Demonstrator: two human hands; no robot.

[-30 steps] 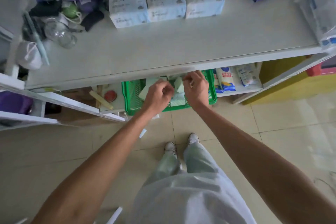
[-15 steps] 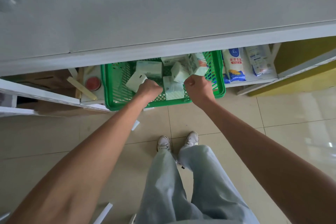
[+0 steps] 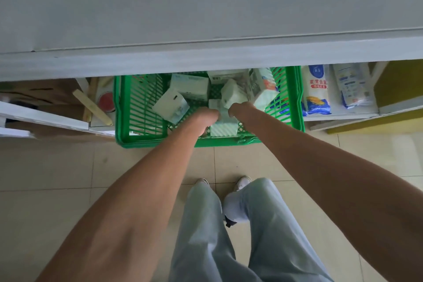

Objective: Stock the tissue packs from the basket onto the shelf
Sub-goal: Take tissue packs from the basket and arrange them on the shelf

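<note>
A: Status of hands?
B: Both inside basket (image 3: 158,142): left hand (image 3: 205,119), right hand (image 3: 240,109) curled round one tissue pack (image 3: 223,126) against near wall.
A: Recommended handling?
B: Squeeze evenly, lift straight, clear its rim, avoid shelf (image 3: 206,18) edge overhanging basket's far half.

green slatted plastic basket (image 3: 155,142) sitting half under the flat grey shelf board (image 3: 206,7); soft white-and-mint tissue packs (image 3: 190,86) jumbled inside, tipped every which way; one striped mint pack (image 3: 223,127) upright against the front wall
</note>
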